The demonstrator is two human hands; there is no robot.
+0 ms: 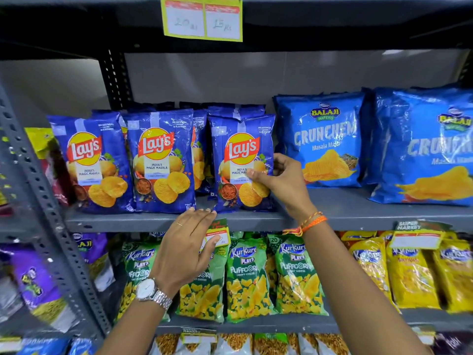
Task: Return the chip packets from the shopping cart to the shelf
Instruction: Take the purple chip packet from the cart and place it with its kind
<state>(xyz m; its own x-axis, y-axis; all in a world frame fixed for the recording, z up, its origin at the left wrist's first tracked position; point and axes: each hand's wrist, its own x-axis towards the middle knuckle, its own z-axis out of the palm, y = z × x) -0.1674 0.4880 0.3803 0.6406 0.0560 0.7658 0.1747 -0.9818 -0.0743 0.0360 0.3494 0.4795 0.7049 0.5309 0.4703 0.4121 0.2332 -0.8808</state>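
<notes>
Three rows of blue Lay's packets stand upright on the grey middle shelf (332,213). My right hand (280,179) grips the right edge of the rightmost front Lay's packet (242,162), thumb across its front and fingers behind. My left hand (188,245) hovers flat, fingers together, just below that packet's lower left corner at the shelf's front lip, holding nothing. Further left stand the middle Lay's packet (161,160) and the left Lay's packet (92,162). The shopping cart is out of view.
Large blue Balaji Crunchem bags (322,139) fill the shelf to the right of the Lay's. Green Kurkure Puffcorn packets (245,278) and yellow packets (409,272) hang on the shelf below. A grey perforated upright (48,208) stands at left. A price tag (202,17) hangs above.
</notes>
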